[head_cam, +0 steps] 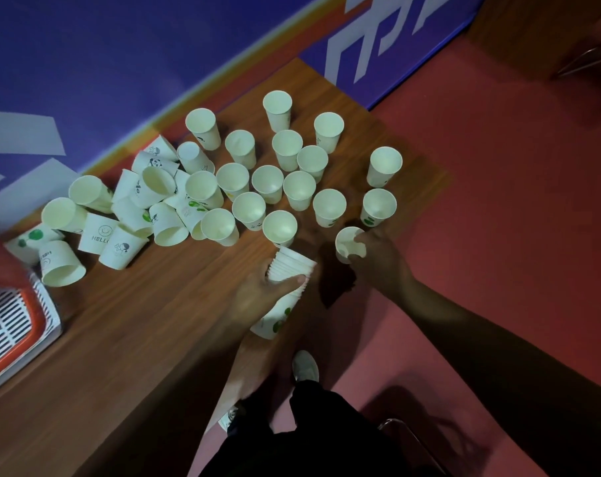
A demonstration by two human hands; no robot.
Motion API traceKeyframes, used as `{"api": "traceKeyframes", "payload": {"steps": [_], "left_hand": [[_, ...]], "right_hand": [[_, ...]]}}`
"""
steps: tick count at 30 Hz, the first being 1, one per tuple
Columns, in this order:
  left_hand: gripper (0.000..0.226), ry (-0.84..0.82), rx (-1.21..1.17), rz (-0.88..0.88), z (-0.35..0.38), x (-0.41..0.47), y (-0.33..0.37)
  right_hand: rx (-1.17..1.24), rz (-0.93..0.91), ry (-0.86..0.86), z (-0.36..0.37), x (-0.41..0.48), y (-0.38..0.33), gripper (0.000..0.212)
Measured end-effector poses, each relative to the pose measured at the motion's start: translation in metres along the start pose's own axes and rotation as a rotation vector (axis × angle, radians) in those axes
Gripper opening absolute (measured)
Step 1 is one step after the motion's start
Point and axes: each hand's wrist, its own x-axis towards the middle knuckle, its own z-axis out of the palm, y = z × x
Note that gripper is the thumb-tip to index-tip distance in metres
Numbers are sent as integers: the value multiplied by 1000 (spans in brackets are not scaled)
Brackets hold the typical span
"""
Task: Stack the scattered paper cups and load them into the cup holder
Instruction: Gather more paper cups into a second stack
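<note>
Left hand (262, 296) grips stack (290, 268), right hand (378, 263) cup (346, 243), seemingly near table edge (330, 306).

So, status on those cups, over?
Left hand grips nested stack of white paper cups. Right hand holds single white paper cup. Many loose cups on brown wooden table.

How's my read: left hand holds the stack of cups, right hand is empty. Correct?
Not quite. The head view shows the right hand is not empty: it grips a single cup. The rest stands: the left hand holds the stack of cups.
</note>
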Motion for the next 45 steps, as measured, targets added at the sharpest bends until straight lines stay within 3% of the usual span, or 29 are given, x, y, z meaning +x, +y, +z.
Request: {"api": "traceKeyframes", "payload": {"steps": [2, 4, 7, 12, 17, 20, 22, 26, 29, 31, 35, 38, 41, 45], "left_hand": [[66, -19, -3, -11, 1, 0, -4], [66, -37, -8, -28, 1, 0, -7], [62, -61, -37, -73, -2, -1, -12], [69, -75, -51, -83, -3, -1, -17], [59, -64, 36, -86, -7, -4, -25], [52, -17, 96, -75, -10, -7, -30], [48, 5, 82, -45, -13, -8, -31], [62, 8, 13, 11, -26, -3, -35], [57, -2, -20, 45, -38, 0, -30], [60, 22, -46, 31, -48, 3, -34], [56, 61, -70, -70, -65, 3, -45], [44, 62, -124, -121, -72, -1, -50], [46, 68, -161, -164, -75, -3, -57], [40, 90, -150, -161, -75, -5, -57]], "right_hand": [[-67, -15, -55, 3, 3, 4, 21], [-135, -149, -3, 7, 6, 7, 9], [-228, -268, 10, 18, 8, 14, 8], [-118, -289, 87, 16, 5, 6, 5], [435, -14, 244, -2, -6, -29, 5], [714, 7, 132, 0, -11, -56, 4], [736, -45, 32, 4, -11, -69, 4], [662, -122, -154, 17, -12, -91, 4], [601, -148, -276, 22, -6, -107, 10], [575, -143, -245, 23, 7, -115, 21], [413, -174, -10, 27, 41, -114, 17], [97, -265, -99, 40, 59, -110, 34], [-190, -332, -204, 49, 66, -110, 25], [-209, -364, -129, 49, 65, -104, 17]]}}
